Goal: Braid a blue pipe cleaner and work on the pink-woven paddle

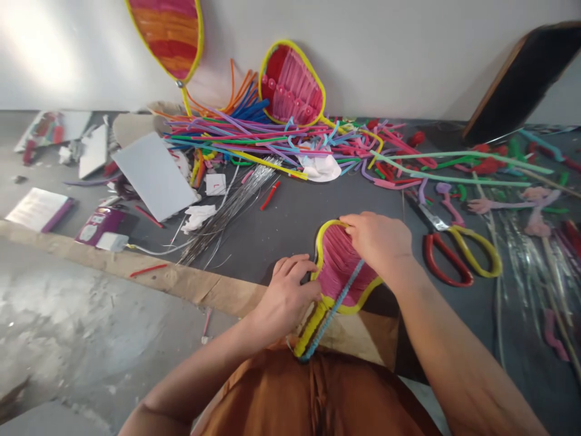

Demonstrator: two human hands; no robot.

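Note:
At the table's front edge lies a pink fan-shaped pipe-cleaner piece [338, 254] with a fuzzy yellow border and a yellow handle [311, 330]. My left hand [293, 290] is closed at its left edge, fingers curled near the border. With fingers bent together, my right hand [381, 242] grips the upper right border. A light blue pipe cleaner [338, 303] crosses the pink face slantwise, from beside the handle's lower end up to beneath my right hand. Its upper end is hidden there. Red-and-yellow-handled scissors [447, 242] lie to the right of my right hand.
Loose coloured pipe cleaners [254, 136] are heaped along the wall. Two finished-looking fan shapes, one pink [290, 85] and one striped [170, 30], stand behind. Thin wires [227, 206], a white card [157, 175] and a purple box [97, 225] lie left. A dark phone-like slab [521, 79] leans right.

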